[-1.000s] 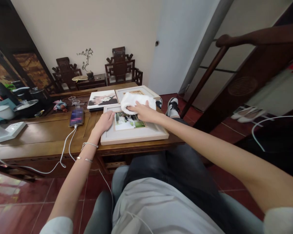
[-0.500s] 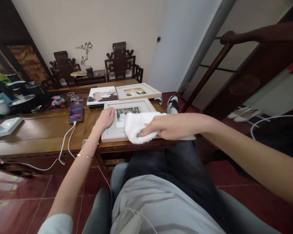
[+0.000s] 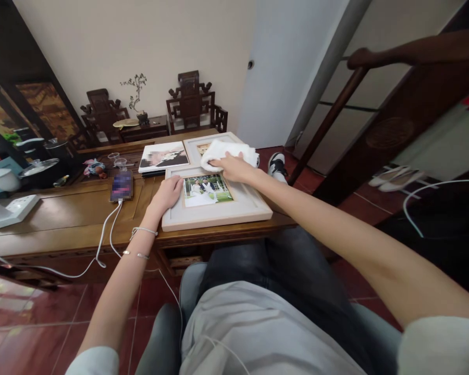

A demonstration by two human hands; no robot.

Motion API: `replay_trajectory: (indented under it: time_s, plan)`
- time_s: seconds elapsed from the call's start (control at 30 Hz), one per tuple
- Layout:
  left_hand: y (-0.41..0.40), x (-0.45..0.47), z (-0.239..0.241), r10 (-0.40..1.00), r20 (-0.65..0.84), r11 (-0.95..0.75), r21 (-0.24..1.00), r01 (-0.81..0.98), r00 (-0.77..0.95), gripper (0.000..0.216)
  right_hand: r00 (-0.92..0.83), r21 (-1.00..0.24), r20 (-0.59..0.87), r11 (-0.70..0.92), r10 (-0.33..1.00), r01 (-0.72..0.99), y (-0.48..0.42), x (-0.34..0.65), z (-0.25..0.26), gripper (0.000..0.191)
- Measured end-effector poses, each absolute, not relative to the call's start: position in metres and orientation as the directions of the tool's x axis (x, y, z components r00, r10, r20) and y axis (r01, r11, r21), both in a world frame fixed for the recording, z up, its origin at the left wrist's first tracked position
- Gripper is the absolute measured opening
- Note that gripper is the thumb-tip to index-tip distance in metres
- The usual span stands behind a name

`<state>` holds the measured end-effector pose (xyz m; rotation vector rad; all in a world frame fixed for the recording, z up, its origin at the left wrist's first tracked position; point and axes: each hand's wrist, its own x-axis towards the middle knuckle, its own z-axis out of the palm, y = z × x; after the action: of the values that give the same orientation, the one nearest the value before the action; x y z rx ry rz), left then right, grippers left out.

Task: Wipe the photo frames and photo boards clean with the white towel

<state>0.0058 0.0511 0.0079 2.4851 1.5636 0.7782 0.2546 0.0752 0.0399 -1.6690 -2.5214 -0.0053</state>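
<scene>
A pale framed photo [image 3: 234,211] lies flat on the wooden table [image 3: 62,219] in front of me. My left hand [image 3: 168,192] rests open and flat on the frame's left border, holding it steady. My right hand [image 3: 230,167] presses a white cloth [image 3: 229,152] against the frame's far edge, fingers laid over the cloth. The cloth overlaps a second pale frame [image 3: 197,147] lying just behind. A dark unframed photo print [image 3: 163,156] lies to the left of that second frame.
A phone [image 3: 121,186] with a white charging cable [image 3: 103,237] lies left of the frame. Small glass cups [image 3: 117,160], a white power strip [image 3: 11,209] and kitchenware sit further left. Carved wooden chairs [image 3: 193,107] stand at the wall. A dark stair rail [image 3: 394,57] rises on the right.
My right hand has swept the cloth from the frame's near right edge back up to its far edge, uncovering the photo. My left hand has stayed on the left border.
</scene>
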Motion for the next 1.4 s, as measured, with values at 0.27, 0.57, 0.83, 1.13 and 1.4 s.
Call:
replay_trajectory:
  time_s: [0.27,0.57,0.83,1.13,1.4]
  plan:
    - [0.051,0.007,0.004,0.885,0.361,-0.425,0.368,0.827,0.294,0.036,-0.621,-0.096,-0.13,0.614,0.773,0.784,-0.006,0.234,0.061,0.077]
    - [0.048,0.008,0.007,0.881,0.361,-0.435,0.359,0.826,0.307,0.035,-0.83,-0.256,-0.086,0.793,0.551,0.553,-0.052,0.256,0.079,0.077]
    - [0.045,0.01,0.015,0.887,0.338,-0.431,0.359,0.828,0.316,0.034,-0.582,-0.037,0.153,0.593,0.799,0.804,0.05,0.251,0.032,0.082]
    - [0.047,0.007,0.01,0.869,0.378,-0.453,0.351,0.82,0.318,0.037,-0.644,-0.088,-0.065,0.638,0.763,0.765,0.008,0.246,0.055,0.081]
    - [0.039,0.007,0.012,0.887,0.351,-0.426,0.368,0.827,0.3,0.037,-0.86,-0.3,-0.065,0.812,0.506,0.501,-0.071,0.254,0.087,0.078]
